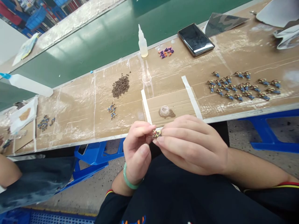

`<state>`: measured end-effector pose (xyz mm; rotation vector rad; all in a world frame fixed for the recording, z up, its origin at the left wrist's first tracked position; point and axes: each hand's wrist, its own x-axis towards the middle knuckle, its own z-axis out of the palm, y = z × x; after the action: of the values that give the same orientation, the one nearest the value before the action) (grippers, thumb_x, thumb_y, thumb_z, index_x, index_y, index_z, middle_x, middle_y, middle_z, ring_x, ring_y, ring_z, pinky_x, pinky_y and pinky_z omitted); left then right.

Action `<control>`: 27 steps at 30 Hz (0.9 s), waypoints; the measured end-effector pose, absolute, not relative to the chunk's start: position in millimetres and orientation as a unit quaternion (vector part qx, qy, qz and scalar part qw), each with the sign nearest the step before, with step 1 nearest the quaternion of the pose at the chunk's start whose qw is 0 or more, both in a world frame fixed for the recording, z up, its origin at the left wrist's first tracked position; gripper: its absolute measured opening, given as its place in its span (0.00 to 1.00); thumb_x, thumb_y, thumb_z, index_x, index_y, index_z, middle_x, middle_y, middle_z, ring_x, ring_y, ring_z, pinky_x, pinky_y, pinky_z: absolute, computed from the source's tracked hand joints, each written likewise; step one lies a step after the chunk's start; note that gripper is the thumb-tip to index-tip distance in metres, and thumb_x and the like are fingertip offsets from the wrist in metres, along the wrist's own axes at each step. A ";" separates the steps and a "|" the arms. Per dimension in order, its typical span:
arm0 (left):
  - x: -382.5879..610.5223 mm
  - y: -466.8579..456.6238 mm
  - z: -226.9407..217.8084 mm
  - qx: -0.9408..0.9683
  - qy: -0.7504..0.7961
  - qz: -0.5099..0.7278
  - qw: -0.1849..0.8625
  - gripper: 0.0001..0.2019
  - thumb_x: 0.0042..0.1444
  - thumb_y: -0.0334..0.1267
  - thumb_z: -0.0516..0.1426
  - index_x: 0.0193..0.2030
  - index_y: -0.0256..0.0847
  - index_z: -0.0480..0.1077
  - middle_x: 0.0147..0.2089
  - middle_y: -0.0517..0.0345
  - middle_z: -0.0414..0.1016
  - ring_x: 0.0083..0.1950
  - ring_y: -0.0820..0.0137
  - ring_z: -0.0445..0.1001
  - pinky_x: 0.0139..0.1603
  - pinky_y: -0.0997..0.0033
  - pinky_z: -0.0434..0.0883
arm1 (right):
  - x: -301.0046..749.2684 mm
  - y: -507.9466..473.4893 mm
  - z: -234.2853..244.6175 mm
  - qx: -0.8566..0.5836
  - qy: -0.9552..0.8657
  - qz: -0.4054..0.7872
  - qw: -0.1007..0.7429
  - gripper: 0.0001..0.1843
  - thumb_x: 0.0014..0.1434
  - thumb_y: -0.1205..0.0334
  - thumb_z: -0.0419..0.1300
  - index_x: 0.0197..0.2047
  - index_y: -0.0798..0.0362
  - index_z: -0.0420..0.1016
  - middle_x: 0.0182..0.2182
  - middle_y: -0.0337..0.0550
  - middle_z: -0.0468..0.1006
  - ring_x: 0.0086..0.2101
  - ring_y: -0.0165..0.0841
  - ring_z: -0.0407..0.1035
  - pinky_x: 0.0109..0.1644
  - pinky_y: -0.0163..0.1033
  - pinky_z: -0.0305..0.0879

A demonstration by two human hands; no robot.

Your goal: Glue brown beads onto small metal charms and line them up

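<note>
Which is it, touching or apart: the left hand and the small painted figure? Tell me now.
Touching. The head view shows the left hand with its fingertips pressed against the small painted figure, gripping it from the left side.

A small piece [157, 133] at the near middle was yellow and dark. A pale green bangle [128, 177] circled the left wrist, and a black sleeve [268, 205] had a red and yellow edge. To the right, rows of figurines [243, 85] were blue and gold. Toward the far side lay purple and orange parts [166, 52], dark brown beads [121, 86], a green conveyor belt [70, 46], and a camouflage-patterned sheet [221, 23].
</note>
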<state>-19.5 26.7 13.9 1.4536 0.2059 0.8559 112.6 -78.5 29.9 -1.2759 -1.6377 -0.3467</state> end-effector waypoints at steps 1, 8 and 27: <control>-19.5 26.2 14.6 0.639 0.088 0.378 0.664 0.16 0.62 0.45 0.56 0.51 0.46 0.79 0.40 0.56 0.68 0.37 0.69 0.64 0.35 0.69 0.65 | 113.1 -79.1 31.2 -0.529 -0.675 -0.145 0.493 0.07 0.62 0.75 0.64 0.43 0.57 0.74 0.36 0.46 0.83 0.37 0.35 0.78 0.42 0.41 0.77; -18.0 25.0 17.3 0.640 0.064 0.394 0.656 0.16 0.61 0.42 0.57 0.52 0.43 0.80 0.38 0.58 0.69 0.38 0.71 0.65 0.36 0.71 0.66 | 110.1 -80.6 33.3 -0.531 -0.668 -0.173 0.492 0.05 0.64 0.75 0.62 0.43 0.59 0.76 0.35 0.47 0.82 0.37 0.35 0.77 0.40 0.40 0.77; -19.7 21.1 10.4 0.661 0.070 0.395 0.634 0.15 0.62 0.45 0.58 0.54 0.51 0.78 0.40 0.57 0.68 0.38 0.68 0.67 0.36 0.67 0.68 | 107.9 -81.2 37.0 -0.533 -0.653 -0.238 0.483 0.08 0.63 0.75 0.63 0.35 0.54 0.77 0.33 0.43 0.82 0.36 0.32 0.77 0.35 0.37 0.78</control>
<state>-19.7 21.1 10.4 1.5104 0.1601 0.9042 107.9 -81.2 37.0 -1.2976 -1.5897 -0.5799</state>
